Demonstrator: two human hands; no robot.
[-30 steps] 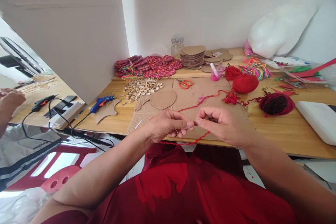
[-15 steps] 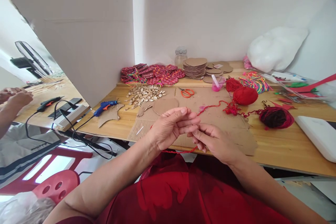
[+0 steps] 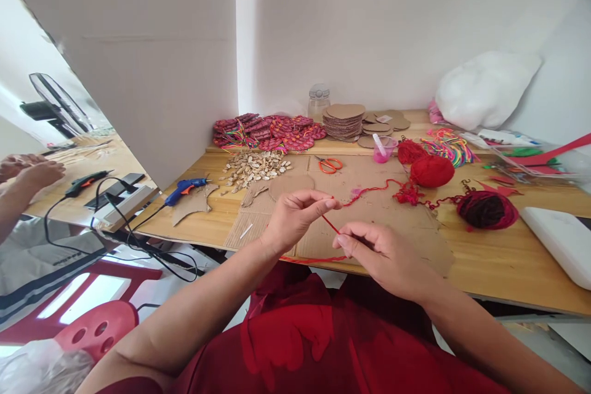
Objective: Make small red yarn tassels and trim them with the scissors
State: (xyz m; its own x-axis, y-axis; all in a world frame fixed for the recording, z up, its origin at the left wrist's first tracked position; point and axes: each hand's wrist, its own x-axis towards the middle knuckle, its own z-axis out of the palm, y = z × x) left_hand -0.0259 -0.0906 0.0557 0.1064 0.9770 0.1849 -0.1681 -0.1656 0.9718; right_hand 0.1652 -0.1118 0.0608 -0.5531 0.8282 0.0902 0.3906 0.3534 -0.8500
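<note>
A short length of red yarn (image 3: 330, 224) runs taut and slanting between my two hands over the front of the cardboard sheet (image 3: 406, 231). My left hand (image 3: 293, 218) pinches its upper end between thumb and forefinger. Lower and to the right, my right hand (image 3: 383, 252) has the other end pinched the same way. More red strand passes below both hands along the table's front edge. Another stretch lies on the cardboard and leads back to a tangle beside the red yarn ball (image 3: 433, 171). A dark red and black yarn ball (image 3: 487, 209) sits to the right.
Behind my hands lie orange-handled scissors (image 3: 329, 165), a pile of shells or seeds (image 3: 258, 169) and a pink cup (image 3: 382, 151). Stacked cardboard shapes (image 3: 344, 120) stand at the back. A blue glue gun (image 3: 184, 189) is on the left; another person's hands (image 3: 32, 172) show beyond the partition.
My hands were close together, then my left fingers opened out beside the right hand. Now they are apart, with the yarn stretched between them. The view has also shifted.
</note>
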